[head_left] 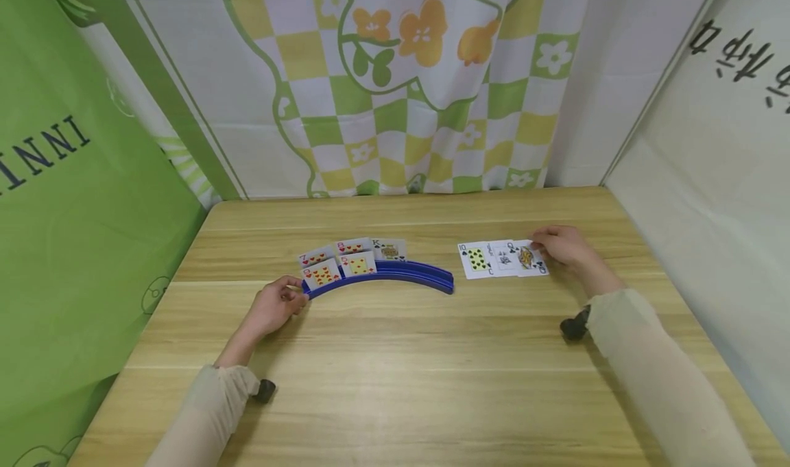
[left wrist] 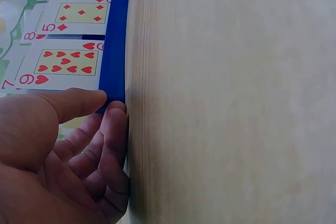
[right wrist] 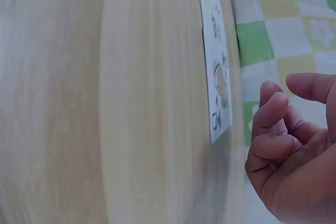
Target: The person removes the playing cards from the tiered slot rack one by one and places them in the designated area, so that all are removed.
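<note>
My left hand pinches the left end of a curved blue card holder between thumb and fingers. In the holder stand the nine of hearts and five of diamonds in front, with the seven of hearts, eight of hearts and a black king behind. On the table to the right lie a black ten, a jack and a queen, overlapping in a row. My right hand is by the queen's right edge, its fingers loosely bent, apart from the card in the right wrist view.
Everything sits on a wooden table. A patterned curtain hangs behind its far edge. Green cloth borders the left side and white cloth the right.
</note>
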Available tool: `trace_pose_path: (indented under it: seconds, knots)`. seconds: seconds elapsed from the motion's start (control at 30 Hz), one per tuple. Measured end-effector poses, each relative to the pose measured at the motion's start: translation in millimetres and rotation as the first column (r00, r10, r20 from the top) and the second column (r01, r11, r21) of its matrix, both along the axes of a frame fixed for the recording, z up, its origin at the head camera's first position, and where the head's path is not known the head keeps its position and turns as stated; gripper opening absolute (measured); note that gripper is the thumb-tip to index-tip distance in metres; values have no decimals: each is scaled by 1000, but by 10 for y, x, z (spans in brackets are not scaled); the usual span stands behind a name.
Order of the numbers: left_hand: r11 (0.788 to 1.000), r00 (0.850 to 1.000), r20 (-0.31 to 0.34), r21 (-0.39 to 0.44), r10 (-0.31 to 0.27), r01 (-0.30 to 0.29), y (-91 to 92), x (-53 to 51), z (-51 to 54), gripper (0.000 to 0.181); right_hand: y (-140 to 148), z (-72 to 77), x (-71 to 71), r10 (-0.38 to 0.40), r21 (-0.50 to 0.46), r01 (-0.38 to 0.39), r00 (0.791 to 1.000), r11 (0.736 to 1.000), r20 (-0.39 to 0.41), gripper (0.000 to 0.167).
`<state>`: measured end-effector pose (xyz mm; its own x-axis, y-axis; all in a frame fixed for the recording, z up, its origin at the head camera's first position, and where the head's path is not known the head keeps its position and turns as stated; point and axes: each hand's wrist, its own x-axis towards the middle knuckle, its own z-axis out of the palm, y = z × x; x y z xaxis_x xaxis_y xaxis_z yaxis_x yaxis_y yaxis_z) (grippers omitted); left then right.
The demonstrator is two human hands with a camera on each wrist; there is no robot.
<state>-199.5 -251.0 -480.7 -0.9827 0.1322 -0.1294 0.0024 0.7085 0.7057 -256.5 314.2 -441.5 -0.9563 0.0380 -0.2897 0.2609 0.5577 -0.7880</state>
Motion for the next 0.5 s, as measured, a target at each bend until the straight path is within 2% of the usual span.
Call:
trace_pose_path:
  seconds: [0.23,0.5]
  knots:
    - [1000,1000,9,7,3,-3,0,-5,-1,36,-101,92,32,35,-24,-35,999,999,6,42]
    - [1000,1000,10,10,1,-1,-7,-4,-8,36,-185,113,35,88,-76,-85,996,993,32,43]
